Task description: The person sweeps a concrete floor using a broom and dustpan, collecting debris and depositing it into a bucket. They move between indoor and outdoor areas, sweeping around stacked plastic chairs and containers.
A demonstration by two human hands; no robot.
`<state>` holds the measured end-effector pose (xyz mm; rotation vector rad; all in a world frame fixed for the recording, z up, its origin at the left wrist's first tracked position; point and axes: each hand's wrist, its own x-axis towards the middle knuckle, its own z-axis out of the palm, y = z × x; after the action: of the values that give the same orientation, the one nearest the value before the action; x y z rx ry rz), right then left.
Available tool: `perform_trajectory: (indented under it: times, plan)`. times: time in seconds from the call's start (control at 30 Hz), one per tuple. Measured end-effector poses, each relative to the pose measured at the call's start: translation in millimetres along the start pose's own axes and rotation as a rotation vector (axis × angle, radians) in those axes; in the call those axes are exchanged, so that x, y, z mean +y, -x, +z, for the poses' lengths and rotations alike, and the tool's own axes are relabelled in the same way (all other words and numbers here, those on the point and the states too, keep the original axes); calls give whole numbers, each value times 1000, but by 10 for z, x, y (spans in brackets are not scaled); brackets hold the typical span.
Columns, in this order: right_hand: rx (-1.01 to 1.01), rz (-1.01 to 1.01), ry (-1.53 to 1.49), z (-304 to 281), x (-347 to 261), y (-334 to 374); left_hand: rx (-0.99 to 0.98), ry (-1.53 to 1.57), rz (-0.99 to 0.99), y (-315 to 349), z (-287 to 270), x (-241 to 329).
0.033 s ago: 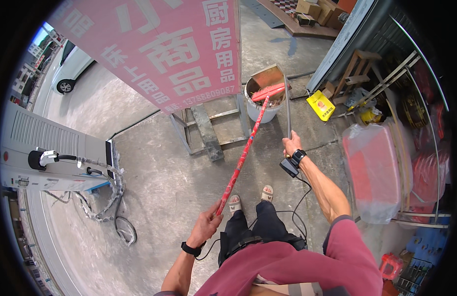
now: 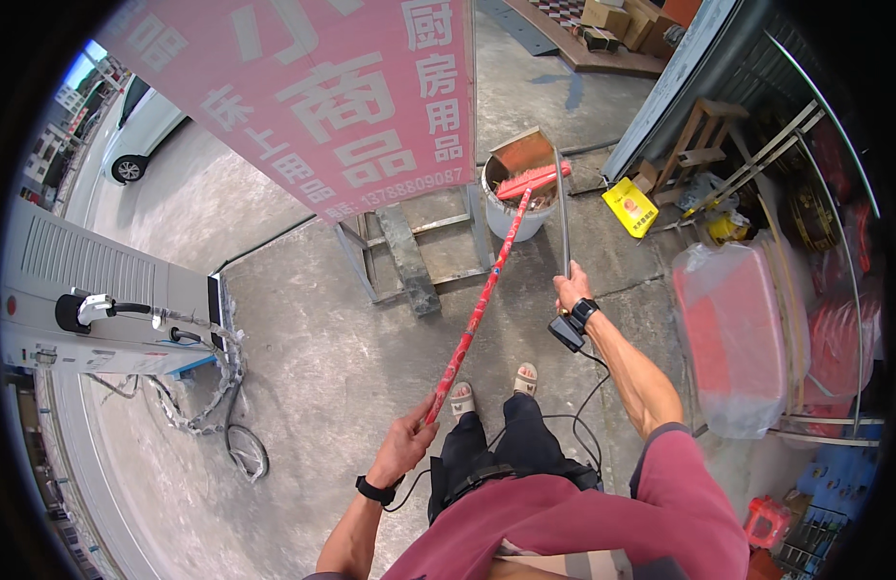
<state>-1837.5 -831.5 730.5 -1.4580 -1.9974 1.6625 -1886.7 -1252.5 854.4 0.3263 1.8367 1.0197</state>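
Held in my left hand [image 2: 406, 447], with the fingers wrapped around its lower end, is a broom [image 2: 479, 311] with a red patterned handle. It slants up and away to its red head [image 2: 532, 181], which lies over the mouth of a white bucket [image 2: 517, 220]. My right hand [image 2: 573, 287] is closed around a thin grey metal pole [image 2: 565, 217], whose far end reaches the bucket's right rim. A tan panel [image 2: 525, 152] stands up at the bucket's back; whether the pole joins it I cannot tell. Some litter shows inside under the broom head.
A large pink sign [image 2: 341, 106] on a metal frame stands left of the bucket. A charging cabinet [image 2: 109, 290] with looped cables is at far left. To the right lie a yellow bag [image 2: 630, 207], a wooden stool [image 2: 704, 145] and red goods in plastic [image 2: 733, 333].
The broom head and bucket appear shifted very slightly right in the picture. Both hands keep their hold.
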Motion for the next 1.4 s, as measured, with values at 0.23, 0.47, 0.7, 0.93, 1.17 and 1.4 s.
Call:
perform_trajectory:
  times: [0.23, 0.47, 0.7, 0.93, 1.17, 1.4]
  plan:
    - [47, 73, 1, 452, 613, 42, 95, -322, 276, 113, -169, -459]
    - [55, 6, -92, 563, 675, 25, 111, -575, 221, 257, -308, -608]
    - [78, 4, -132, 617, 658, 25, 116, -581, 225, 278, -302, -724]
    - [167, -95, 170, 699, 943, 129, 150, -550, 288, 284, -256, -841]
    - [248, -221, 381, 478, 1119, -44, 159, -546, 259, 250, -208, -876]
    - [205, -121, 201, 471, 1147, 75, 153, -574, 256, 314, -210, -858]
